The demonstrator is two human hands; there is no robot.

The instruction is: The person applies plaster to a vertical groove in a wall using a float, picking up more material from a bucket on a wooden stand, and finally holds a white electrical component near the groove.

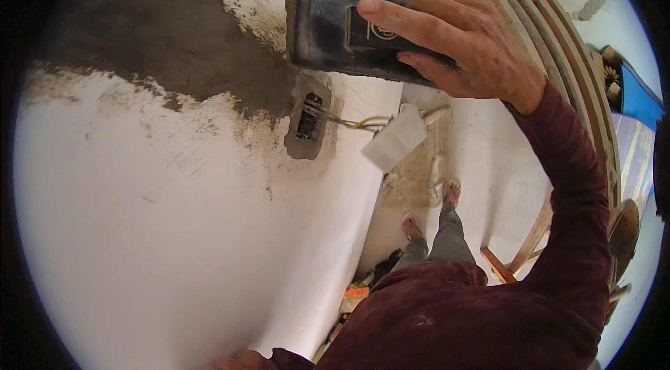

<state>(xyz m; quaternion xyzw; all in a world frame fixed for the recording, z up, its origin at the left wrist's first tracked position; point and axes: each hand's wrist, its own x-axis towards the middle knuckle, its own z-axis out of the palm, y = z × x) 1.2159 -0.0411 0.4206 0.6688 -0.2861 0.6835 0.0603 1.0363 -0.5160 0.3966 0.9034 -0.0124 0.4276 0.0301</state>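
Note:
My right hand is raised at the upper middle, its fingers and thumb closed round a thick black rectangular block with rounded corners, which looks like a plastering float. The block's left end is beside a band of wet grey mortar on the white wall. Below that end, an electrical box is set in a grey patch. Wires run from it to a white switch plate hanging loose. Only a sliver of my left hand shows at the lower edge, near the wall; its fingers are out of sight.
Long wooden boards stand on the right behind my right arm. A wooden frame is on the floor beside my legs. A stained sheet lies beyond my feet. Blue material shows at the far right, and orange clutter by the wall's foot.

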